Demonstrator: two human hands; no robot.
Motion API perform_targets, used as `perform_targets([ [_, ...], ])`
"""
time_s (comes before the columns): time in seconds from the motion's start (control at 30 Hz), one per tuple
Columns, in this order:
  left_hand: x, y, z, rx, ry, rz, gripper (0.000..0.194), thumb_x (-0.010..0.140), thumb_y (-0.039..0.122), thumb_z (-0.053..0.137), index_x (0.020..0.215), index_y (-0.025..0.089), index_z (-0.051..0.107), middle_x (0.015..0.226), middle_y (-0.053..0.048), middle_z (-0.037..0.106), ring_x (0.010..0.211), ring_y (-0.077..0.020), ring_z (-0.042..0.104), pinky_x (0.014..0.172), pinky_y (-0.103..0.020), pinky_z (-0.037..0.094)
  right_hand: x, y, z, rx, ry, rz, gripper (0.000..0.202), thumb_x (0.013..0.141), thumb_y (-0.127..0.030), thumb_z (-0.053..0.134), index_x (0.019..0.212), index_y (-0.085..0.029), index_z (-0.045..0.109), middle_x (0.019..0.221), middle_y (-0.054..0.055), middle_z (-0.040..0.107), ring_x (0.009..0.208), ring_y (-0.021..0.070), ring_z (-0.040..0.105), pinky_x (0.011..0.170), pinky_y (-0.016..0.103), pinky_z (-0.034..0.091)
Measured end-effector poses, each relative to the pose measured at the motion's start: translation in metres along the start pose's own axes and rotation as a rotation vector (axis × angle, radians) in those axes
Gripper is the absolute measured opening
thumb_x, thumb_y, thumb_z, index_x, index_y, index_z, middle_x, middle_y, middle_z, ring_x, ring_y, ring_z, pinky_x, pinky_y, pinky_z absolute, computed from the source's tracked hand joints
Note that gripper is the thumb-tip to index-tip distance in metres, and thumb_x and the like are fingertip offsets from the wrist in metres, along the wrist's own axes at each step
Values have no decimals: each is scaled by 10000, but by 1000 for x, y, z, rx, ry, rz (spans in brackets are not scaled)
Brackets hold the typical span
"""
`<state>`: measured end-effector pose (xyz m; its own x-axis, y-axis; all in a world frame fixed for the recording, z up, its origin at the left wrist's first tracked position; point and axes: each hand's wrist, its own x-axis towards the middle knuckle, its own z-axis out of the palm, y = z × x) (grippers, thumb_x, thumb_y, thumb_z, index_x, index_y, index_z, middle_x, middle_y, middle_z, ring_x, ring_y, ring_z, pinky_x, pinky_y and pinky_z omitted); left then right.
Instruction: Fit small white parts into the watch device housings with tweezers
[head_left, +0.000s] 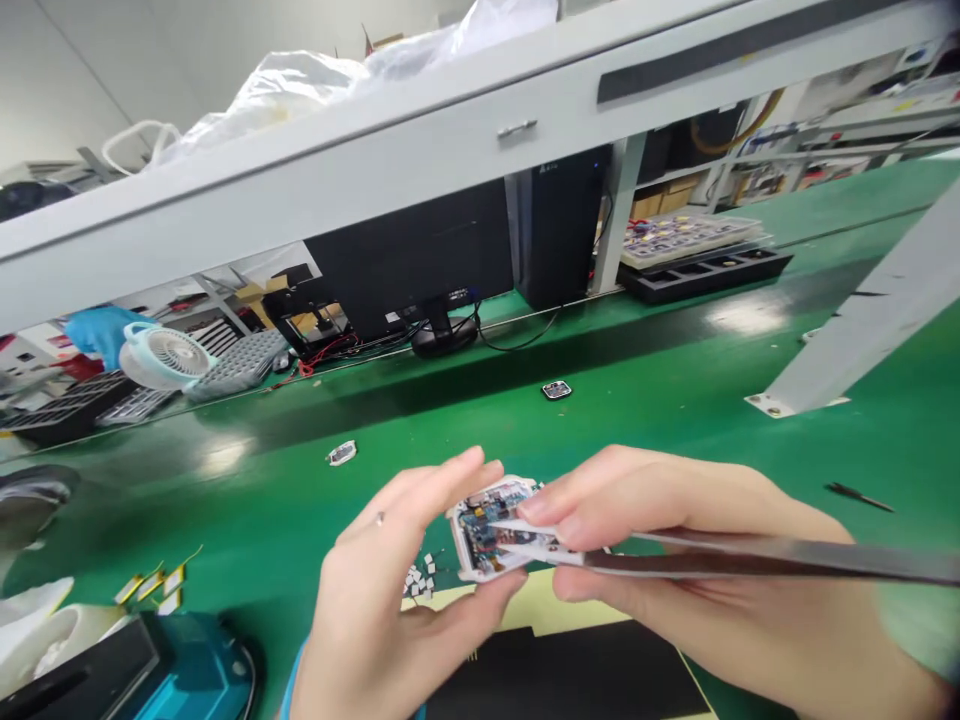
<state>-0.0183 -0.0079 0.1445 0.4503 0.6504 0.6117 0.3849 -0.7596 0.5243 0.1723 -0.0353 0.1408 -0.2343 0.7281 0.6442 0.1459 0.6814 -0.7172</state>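
Through the head camera I see a circuit board (478, 520), green-blue and crowded with tiny parts, set in a thin, pale, round-cornered casing (491, 574) and held up above the bench in the left hand (382, 575). That hand curves in a C, fingers on the upper rim, thumb on the lower. The right hand (697, 495) is closed around tweezers (780, 560), slim flat metal arms with matte white tips (534, 552). The tips stand slightly apart over the board; I can't tell whether they touch it.

Beneath, I make out a flat black sheet (585, 675) on a pale yellow one (577, 603), and small white blocky pieces (420, 580) beside the left hand. The smooth green tabletop (450, 420) throws back glossy highlights. Farther off lie two small rounded units, a dark-edged one (557, 390) and a pale-edged one (342, 453). Behind stands a matte black monitor (420, 255); crinkled clear plastic (292, 85) tops the white shelf beam (337, 155).
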Motion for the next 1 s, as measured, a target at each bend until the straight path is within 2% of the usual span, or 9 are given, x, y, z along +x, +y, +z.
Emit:
perform_targets([
  [0.17,8,-8,-1,75,-30,77,436,713,171,617,1128,216,491,1003,-58,634,915,-199,593,781,-288,494,-3,1,-2,-37,-112,-67,168,882,-214,486,984,-265,610,951,-2,638,882,154,609,787,185,509],
  [0.27,11,-9,-3,128,-70,134,217,722,168,605,931,217,582,1014,-44,634,920,-192,582,814,-299,467,-13,-1,8,-103,-16,-65,202,860,-255,528,1046,-294,595,959,-7,642,895,164,607,834,185,492],
  [0.37,10,-8,-4,103,-86,118,67,718,168,602,756,212,570,1023,-42,632,910,-198,582,775,-311,469,-23,-2,17,-47,84,-9,254,788,-206,627,1005,-335,605,934,-43,648,871,165,616,824,179,505],
  [0.43,9,-8,-4,57,-75,97,89,713,158,606,706,208,534,1019,-47,634,914,-206,582,736,-312,478,-23,-2,16,23,106,-21,288,734,-147,675,936,-345,623,968,-52,635,868,177,617,782,181,532],
  [0.53,8,-7,-5,-17,-61,79,152,693,145,631,681,208,494,1034,-53,630,928,-217,583,709,-313,492,-14,-1,7,28,61,-45,317,748,-84,645,952,-322,603,1010,-35,615,873,181,612,745,212,555],
  [0.6,7,-6,-5,-57,-51,83,180,675,142,652,680,208,485,1032,-52,631,918,-215,589,706,-310,497,-7,-1,3,19,44,-16,305,762,-95,636,981,-299,579,959,-21,625,845,169,616,714,215,560],
  [0.7,5,-4,-3,-101,-5,88,205,662,146,671,662,201,473,1015,-45,638,898,-199,597,712,-297,494,0,-2,2,47,93,-9,273,745,-101,656,953,-261,581,896,-5,630,809,161,616,677,200,557],
  [1.0,3,0,-1,-101,49,106,207,642,157,694,648,191,490,1009,-56,647,880,-194,600,717,-298,484,-3,-6,3,67,65,-48,311,741,-80,651,969,-283,593,899,-10,640,813,166,618,723,226,550],
])
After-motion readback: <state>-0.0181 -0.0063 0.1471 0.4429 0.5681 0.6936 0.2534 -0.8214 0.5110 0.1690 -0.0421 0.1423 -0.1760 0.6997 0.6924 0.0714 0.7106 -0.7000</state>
